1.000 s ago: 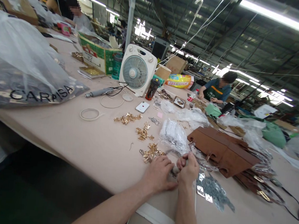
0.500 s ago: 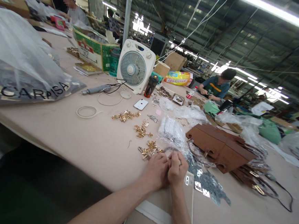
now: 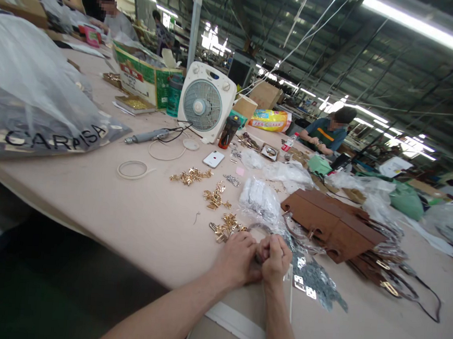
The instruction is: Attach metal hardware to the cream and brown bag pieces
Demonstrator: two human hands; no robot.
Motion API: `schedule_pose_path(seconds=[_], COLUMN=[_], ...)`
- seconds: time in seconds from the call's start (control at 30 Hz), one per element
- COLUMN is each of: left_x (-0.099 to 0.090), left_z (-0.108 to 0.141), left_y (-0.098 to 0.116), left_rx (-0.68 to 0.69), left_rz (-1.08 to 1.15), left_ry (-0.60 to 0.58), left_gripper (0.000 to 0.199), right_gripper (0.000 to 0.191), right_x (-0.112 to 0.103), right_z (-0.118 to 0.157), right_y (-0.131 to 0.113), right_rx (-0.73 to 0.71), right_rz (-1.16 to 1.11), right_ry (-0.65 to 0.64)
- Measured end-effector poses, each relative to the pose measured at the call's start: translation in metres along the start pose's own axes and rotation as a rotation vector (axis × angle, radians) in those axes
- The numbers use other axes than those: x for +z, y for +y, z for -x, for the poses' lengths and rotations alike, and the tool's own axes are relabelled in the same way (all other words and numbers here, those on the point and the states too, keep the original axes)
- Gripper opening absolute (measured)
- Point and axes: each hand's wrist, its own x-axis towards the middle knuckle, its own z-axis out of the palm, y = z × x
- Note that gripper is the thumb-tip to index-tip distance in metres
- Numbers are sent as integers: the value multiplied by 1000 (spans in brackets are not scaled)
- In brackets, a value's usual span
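Note:
My left hand (image 3: 239,256) and my right hand (image 3: 276,257) are together over the table's near edge, both with curled fingers. Whatever is pinched between them is too small or hidden to name. Just beyond them lies a ring-shaped roll (image 3: 260,229), partly covered by the hands. Gold metal pieces (image 3: 228,226) sit in a small pile at the left hand's fingertips, with two more gold piles farther back. Right of my right hand spreads a heap of grey flat pieces (image 3: 317,281) with a few shiny plates. A pale board (image 3: 238,324) lies under my forearms.
A brown leather bag (image 3: 332,222) lies at the right beside a clear plastic pack (image 3: 261,198). Farther back are a phone (image 3: 213,159), a white fan (image 3: 205,101), a bottle (image 3: 228,132) and a grey tool (image 3: 146,136). A large plastic bag (image 3: 40,92) fills the left. People sit beyond.
My right hand has shifted slightly right and down, away from the left hand's fingertips, and more of the ring-shaped roll shows. The person at the back right has moved their hands.

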Motion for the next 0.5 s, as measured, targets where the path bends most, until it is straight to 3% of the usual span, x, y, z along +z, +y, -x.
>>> schedule_pose_path(seconds=[0.23, 0.37, 0.5], left_x=[-3, -3, -1], left_z=[0, 0, 1], left_y=[3, 3, 2], left_rx=[14, 3, 22], left_rz=[2, 19, 15], left_ry=[20, 18, 48], left_gripper=[40, 36, 41], right_gripper=[43, 48, 46], right_x=[0, -4, -17], right_z=[2, 2, 7], right_y=[-20, -7, 6], right_rx=[-198, -43, 2], right_rz=[-110, 8, -156], right_ry=[28, -27, 59])
